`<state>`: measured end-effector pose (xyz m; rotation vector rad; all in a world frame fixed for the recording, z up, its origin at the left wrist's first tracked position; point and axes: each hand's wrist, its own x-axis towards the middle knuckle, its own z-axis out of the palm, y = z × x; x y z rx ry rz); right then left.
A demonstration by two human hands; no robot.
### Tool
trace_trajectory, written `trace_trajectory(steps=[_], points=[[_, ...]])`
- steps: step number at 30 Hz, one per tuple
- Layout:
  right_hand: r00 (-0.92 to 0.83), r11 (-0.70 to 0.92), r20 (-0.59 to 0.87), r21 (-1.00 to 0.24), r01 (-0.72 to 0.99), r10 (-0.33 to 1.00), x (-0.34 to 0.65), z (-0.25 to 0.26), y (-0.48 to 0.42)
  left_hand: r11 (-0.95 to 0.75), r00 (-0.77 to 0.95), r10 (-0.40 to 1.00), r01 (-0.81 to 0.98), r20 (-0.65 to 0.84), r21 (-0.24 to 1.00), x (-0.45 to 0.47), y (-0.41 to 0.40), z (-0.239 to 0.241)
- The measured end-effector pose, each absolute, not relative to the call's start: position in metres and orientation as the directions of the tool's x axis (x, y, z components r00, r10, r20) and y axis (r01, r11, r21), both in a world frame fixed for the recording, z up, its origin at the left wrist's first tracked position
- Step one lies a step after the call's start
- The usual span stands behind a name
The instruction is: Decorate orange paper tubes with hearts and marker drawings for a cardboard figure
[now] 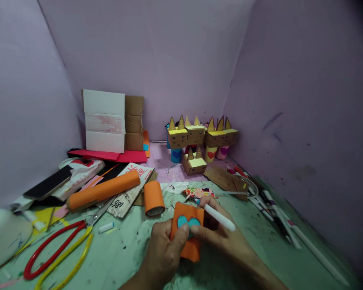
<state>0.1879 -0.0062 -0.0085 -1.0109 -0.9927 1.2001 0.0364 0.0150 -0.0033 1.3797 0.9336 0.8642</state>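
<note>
My left hand [163,249] grips a piece of orange paper [183,209] by its left side, with the thumb pressed on a blue paper heart [195,222] lying on its front. My right hand [224,237] holds a white marker pen [220,218] slanting between its fingers, its blue end near the paper's top right corner. The right thumb also presses on the heart, and the lower part of the heart is partly covered by both thumbs. An orange-covered cardboard tube [153,197] lies just beyond my left hand. To its left rests a small white cap [106,228].
Red-and-yellow-handled scissors [60,249] and a long orange roll [104,191] lie left. Cardboard animal heads with pointed ears [195,163] stand at the back, some on coloured tubes. Several pens [278,217] line the right wall. A folded cardboard box [105,121] leans at the back left.
</note>
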Motion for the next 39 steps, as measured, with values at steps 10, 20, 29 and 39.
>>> trace_trajectory(steps=[10,20,29,39], points=[[0.428,0.393,0.369,-0.919,0.035,0.825,0.202,0.011,-0.017,-0.044,0.498,0.866,0.174,-0.049,0.984,0.039,0.020,-0.003],[0.255,0.415,0.620,-0.724,0.552,0.742,0.177,0.007,-0.028,-0.077,0.480,0.872,0.329,-0.096,0.941,0.041,0.019,-0.005],[0.153,0.395,0.640,-0.625,0.673,0.753,0.181,-0.002,-0.026,-0.128,0.490,0.871,0.315,-0.046,0.941,0.041,0.018,-0.002],[0.147,0.363,0.610,-0.629,0.688,0.778,0.181,-0.003,-0.025,-0.106,0.478,0.875,0.334,-0.072,0.936,0.041,0.018,0.000]])
